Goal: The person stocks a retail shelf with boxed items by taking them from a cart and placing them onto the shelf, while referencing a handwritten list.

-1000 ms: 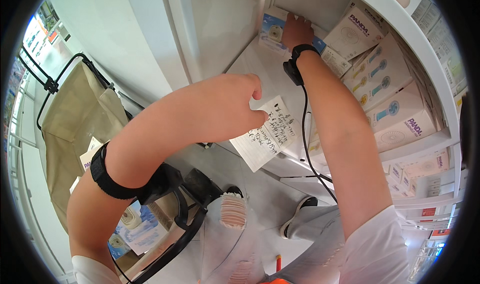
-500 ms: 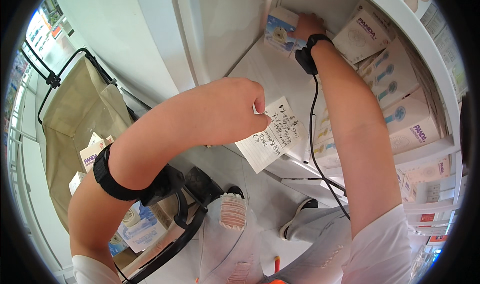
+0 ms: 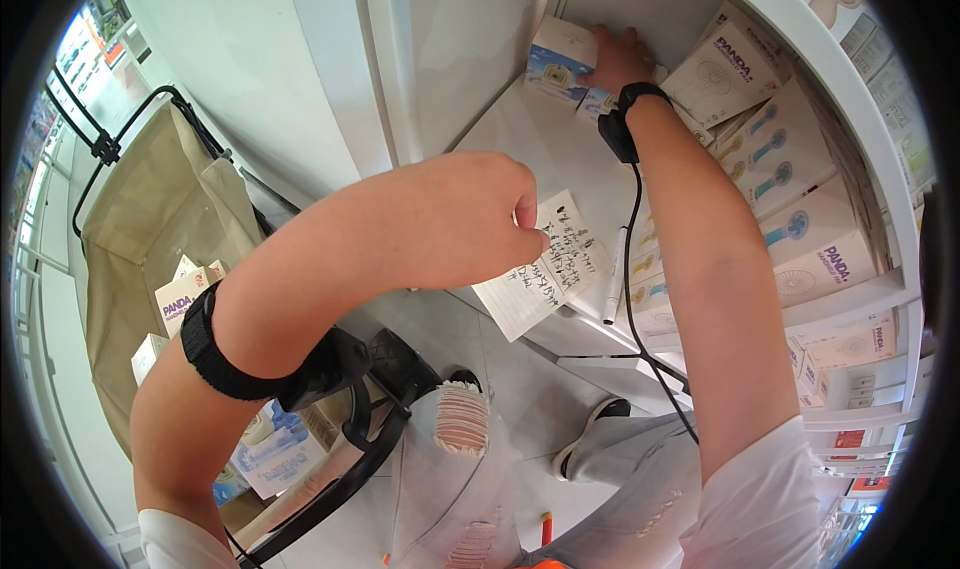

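My left hand (image 3: 490, 214) is closed, with thumb and curled finger pinching a handwritten note sheet (image 3: 525, 294) above the front of the white shelf. Deep in the shelf is my right hand (image 3: 622, 61), its fingers spread and resting over a low blue-and-white box (image 3: 597, 104). Against its fingers stands a taller blue-and-white box (image 3: 560, 59) with a picture of a small device. Most of the low box is covered by the hand. Right of the hand leans a white box (image 3: 725, 74) with purple lettering and a fan drawing.
Several fan boxes (image 3: 810, 234) line the shelf's right side. A white marker pen (image 3: 617, 274) lies by a black cable (image 3: 630, 309) running from my right wrist. To the left stands a beige fabric cart (image 3: 150, 229) holding boxes (image 3: 185, 299). A white panel (image 3: 440, 59) borders the shelf.
My right hand has shifted slightly right off the taller box, showing more of its top and of the low box. My left hand and the note have barely moved.
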`<state>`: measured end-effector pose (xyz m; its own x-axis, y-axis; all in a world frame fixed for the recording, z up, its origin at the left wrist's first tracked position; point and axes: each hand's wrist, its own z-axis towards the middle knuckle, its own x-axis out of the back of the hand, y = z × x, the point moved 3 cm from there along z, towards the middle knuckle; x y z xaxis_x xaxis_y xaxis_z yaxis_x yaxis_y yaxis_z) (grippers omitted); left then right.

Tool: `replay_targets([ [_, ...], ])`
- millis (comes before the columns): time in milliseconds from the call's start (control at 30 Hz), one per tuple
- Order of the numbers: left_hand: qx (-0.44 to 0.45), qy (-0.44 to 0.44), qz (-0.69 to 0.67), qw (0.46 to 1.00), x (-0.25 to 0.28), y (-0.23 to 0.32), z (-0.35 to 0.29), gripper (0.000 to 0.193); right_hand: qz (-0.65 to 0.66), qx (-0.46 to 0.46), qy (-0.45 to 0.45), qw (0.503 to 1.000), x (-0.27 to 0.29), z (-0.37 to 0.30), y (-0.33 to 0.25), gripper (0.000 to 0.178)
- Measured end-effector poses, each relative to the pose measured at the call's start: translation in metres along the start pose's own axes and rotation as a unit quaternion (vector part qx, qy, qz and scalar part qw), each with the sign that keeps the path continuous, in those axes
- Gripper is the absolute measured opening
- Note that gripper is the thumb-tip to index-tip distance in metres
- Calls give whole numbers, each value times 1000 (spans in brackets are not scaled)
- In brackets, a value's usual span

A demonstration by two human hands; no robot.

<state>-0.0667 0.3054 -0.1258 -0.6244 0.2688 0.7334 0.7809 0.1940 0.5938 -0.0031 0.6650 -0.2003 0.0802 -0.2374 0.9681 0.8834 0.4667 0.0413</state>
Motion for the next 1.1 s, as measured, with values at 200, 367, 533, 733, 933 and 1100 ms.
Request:
replay_targets([
  [200, -18, 6, 1, 1000, 0, 1, -3, 32, -6, 63, 62, 996, -7, 0, 3, 90],
  [367, 13, -1, -18, 1000, 2, -1, -9, 32, -42, 95, 90, 991, 10, -16, -19, 81],
  [533, 0, 20, 7, 1000, 5, 2, -23, 33, -54, 70, 69, 994, 31, -44, -48, 74],
  [733, 34, 56, -19, 998, 11, 8, -62, 30, 3, 45, 111, 993, 63, -106, -58, 73],
  [933, 7, 159, -22, 987, 7, 4, -108, 30, 26, 49, 58, 997, 151, -199, -68, 74],
  [1100, -6, 237, 42, 971, 13, 23, -198, 49, 71, 157, 51, 984, 232, -305, -55, 74],
])
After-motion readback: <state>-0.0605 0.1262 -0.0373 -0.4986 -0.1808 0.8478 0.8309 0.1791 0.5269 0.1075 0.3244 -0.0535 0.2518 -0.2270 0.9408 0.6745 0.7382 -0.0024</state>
